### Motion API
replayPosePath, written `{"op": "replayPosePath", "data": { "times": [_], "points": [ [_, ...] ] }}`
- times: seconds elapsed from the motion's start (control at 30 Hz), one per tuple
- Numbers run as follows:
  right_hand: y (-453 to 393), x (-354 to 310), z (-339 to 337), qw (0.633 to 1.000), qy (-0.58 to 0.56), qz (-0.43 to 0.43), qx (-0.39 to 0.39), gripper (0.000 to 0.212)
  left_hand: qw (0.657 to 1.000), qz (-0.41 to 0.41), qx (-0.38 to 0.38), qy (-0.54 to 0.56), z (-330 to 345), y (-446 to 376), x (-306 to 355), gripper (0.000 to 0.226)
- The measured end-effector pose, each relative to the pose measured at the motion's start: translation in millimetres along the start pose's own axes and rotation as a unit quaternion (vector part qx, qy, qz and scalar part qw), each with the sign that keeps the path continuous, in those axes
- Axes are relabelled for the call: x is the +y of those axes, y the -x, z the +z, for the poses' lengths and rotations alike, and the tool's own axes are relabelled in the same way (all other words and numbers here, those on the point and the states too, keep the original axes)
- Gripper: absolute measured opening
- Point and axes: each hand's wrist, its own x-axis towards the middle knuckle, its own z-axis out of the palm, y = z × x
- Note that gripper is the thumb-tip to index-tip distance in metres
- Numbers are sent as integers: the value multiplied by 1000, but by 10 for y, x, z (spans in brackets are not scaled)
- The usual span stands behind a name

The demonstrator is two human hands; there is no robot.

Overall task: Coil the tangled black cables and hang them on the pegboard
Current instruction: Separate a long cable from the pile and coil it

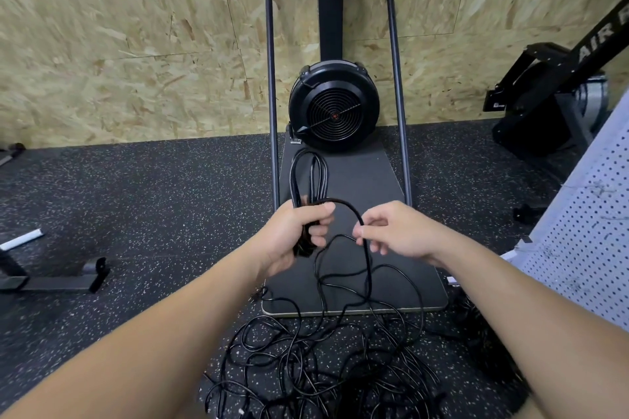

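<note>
My left hand (299, 231) grips a bundle of black cable loops (308, 177) that stick up and away from the fist. From the fist one strand arcs to the right, where my right hand (391, 231) pinches it between thumb and fingers. Below the pinch the strand drops into a tangled heap of black cables (323, 360) on the floor between my forearms. A white pegboard (585, 248) leans at the right edge, holding no cable in the part I see.
A black fan-wheel exercise machine (334, 105) with a flat base plate (401, 269) and tall grey frame stands straight ahead against the chipboard wall. Another black machine (551, 92) is at the back right. A bench foot (51, 279) lies on the speckled rubber floor at left.
</note>
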Motion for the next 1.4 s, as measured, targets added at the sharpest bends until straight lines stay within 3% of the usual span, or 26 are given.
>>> {"op": "replayPosePath", "data": {
  "times": [0.13,0.23,0.3,0.47,0.6,0.77,0.87,0.93,1.0,1.07,1.13,1.2,1.4],
  "points": [
    [-9,-154,-25,994,-75,-34,75,21,990,-1,22,-142,-27,25,-7,29],
    [0,-329,-2,977,-173,-78,100,23,949,10,17,-314,-2,65,-64,33],
    [-6,-409,62,965,-223,-90,106,23,936,35,-3,-350,67,73,-155,38],
    [-44,-465,187,924,-320,-51,205,23,952,59,-25,-298,271,41,-337,26],
    [-13,-492,176,933,-234,-75,262,23,964,45,9,-262,312,58,-314,19],
    [85,-516,104,942,-146,-103,284,20,987,-4,-35,-157,286,69,-320,22],
    [79,-517,103,930,-202,-114,284,12,982,23,-31,-186,288,71,-277,23],
    [28,-487,84,909,-294,-114,271,18,987,32,-13,-160,274,64,-235,26],
    [-32,-397,67,920,-300,-82,240,24,992,33,13,-123,253,43,-192,26],
    [-73,-242,109,965,-205,-29,161,36,995,41,30,-86,229,23,-141,24],
    [-75,-95,238,995,-89,-6,34,44,996,55,33,-58,208,7,-82,24],
    [-76,21,388,998,-20,-9,-64,48,996,64,32,-45,197,2,-37,25],
    [-82,114,537,979,8,-57,-194,34,997,49,38,-51,169,72,63,29]
  ]
}}
